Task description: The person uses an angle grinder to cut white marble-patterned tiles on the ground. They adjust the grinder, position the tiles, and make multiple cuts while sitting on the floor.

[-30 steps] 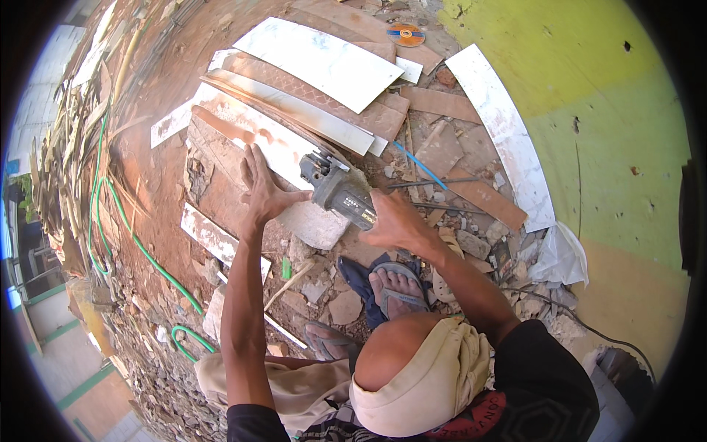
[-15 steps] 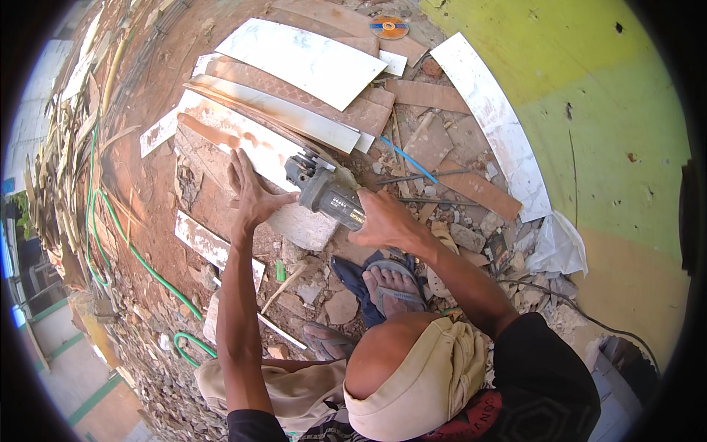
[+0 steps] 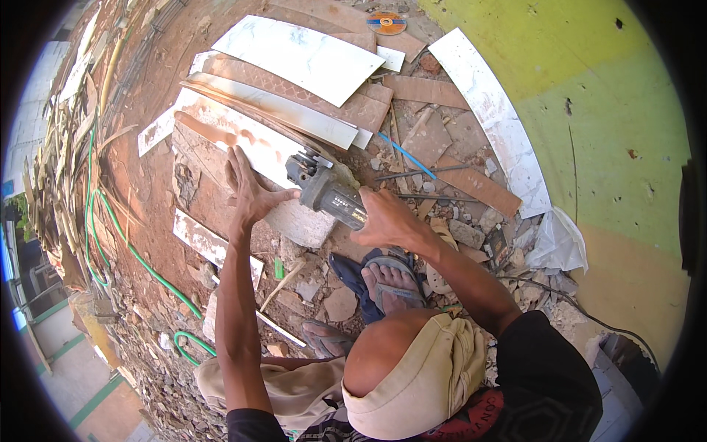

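My right hand grips the body of a grey angle grinder, whose head sits against the edge of a white tile lying on reddish ground. My left hand is pressed flat on that tile, fingers spread, right beside the grinder head. The tile rests partly on a pale rounded stone block. My sandalled right foot is planted just below the grinder, with my bent knee under a tan cloth.
More white tiles and brown tile strips are stacked beyond. An orange cutting disc lies far back. A green hose runs along rubble at left. A yellow-green wall stands at right, with a white bag.
The grinder and my right hand have shifted slightly along the tile edge; my left hand stays pressed flat on the tile.
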`<state>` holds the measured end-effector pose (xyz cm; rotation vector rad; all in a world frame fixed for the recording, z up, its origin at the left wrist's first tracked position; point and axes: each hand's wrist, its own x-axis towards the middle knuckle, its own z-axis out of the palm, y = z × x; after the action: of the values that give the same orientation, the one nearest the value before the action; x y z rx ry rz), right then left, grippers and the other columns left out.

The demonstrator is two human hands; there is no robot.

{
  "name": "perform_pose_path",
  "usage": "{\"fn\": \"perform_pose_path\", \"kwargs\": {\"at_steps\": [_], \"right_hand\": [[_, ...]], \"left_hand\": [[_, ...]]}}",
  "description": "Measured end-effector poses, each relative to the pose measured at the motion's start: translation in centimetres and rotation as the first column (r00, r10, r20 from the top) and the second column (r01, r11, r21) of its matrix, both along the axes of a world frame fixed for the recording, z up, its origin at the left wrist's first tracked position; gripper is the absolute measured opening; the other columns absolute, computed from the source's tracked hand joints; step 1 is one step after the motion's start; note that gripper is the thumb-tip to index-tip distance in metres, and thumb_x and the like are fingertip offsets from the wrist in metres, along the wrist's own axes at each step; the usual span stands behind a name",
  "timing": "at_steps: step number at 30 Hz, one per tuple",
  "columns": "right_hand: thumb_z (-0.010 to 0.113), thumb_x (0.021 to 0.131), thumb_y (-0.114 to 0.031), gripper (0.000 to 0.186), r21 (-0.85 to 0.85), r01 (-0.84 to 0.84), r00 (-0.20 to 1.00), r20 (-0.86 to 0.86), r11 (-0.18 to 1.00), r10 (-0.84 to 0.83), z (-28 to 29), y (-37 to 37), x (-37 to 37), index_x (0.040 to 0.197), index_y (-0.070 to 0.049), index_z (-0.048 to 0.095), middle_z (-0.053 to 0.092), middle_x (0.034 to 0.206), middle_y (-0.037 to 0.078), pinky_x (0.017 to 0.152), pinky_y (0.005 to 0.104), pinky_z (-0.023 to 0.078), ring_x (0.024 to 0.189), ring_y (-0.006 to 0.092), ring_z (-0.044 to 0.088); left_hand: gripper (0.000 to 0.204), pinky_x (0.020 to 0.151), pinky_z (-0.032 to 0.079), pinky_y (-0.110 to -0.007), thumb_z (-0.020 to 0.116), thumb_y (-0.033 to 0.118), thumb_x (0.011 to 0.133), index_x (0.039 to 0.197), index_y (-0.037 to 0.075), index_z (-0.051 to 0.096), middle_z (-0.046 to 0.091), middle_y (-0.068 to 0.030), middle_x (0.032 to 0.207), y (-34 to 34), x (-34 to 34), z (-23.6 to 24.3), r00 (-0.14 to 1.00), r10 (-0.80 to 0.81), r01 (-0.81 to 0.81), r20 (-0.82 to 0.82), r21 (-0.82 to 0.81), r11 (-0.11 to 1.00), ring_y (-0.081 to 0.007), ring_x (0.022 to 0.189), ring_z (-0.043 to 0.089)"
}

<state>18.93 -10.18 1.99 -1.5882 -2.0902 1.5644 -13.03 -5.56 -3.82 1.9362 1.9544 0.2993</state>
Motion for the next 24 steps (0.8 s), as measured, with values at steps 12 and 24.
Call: {"fn": "perform_pose_path", "kwargs": {"at_steps": [12, 24], "right_hand": [[0.073, 0.067, -0.026, 0.058, 0.023, 0.007, 1.000, 0.020, 1.000, -0.008, -0.1, -0.4, 0.2, 0.105, 0.015, 0.055, 0.064, 0.096, 0.036, 0.087, 0.0493, 0.054, 0.094, 0.0482, 0.065], [0.074, 0.065, -0.023, 0.054, 0.093, 0.027, 1.000, -0.002, 0.995, -0.027, -1.4, -1.2, 0.8, 0.101, 0.013, 0.057, 0.066, 0.090, 0.036, 0.080, 0.0496, 0.057, 0.086, 0.0508, 0.067]], "left_hand": [[0.177, 0.124, -0.004, -0.049, 0.082, 0.087, 0.036, 0.155, -0.013, -0.003, 0.001, -0.0383, 0.162, 0.0, 0.1, 0.2, 1.000, 0.007, -0.007, 0.015, 0.000, 1.000, -0.0453, 0.153, -0.007], [0.176, 0.124, -0.004, -0.049, 0.083, 0.085, 0.037, 0.155, -0.013, -0.004, 0.000, -0.0381, 0.162, 0.0, 0.3, 0.3, 1.000, -0.002, 0.002, -0.007, -0.007, 1.000, -0.0450, 0.153, -0.006]]}}
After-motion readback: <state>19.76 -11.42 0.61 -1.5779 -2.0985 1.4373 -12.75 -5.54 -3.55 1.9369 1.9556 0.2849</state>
